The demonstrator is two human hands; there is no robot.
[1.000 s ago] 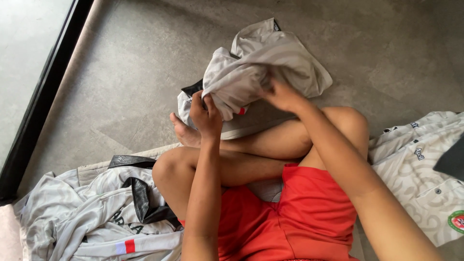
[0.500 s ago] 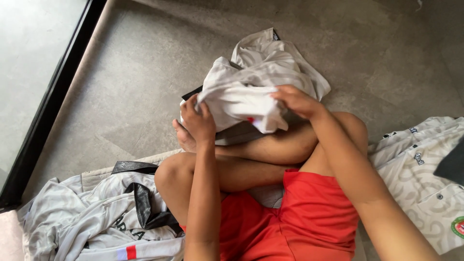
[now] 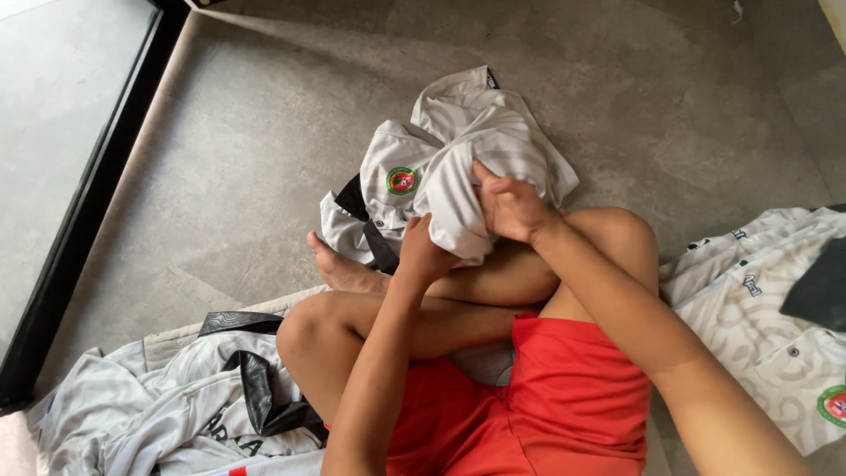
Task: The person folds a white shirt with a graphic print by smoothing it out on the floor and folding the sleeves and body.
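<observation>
Person seated cross-legged on grey stone floor (image 3: 220,159). Bunched white patterned shirt with black trim and round green-red badge (image 3: 458,167) lies against the shins, over the bare foot. Left hand (image 3: 425,251): fingers curled shut, gripping the shirt's lower fold. Right hand (image 3: 511,207): fingers closed tight, clutching fabric higher up. Similar white shirts lie at left (image 3: 150,405) and right (image 3: 767,308)

crumpled white shirt (image 3: 458,167) with black trim and round badge, bunched above the crossed legs.

bare floor (image 3: 264,159) ahead, shirts (image 3: 176,414) flanking crossed legs (image 3: 458,308)
</observation>
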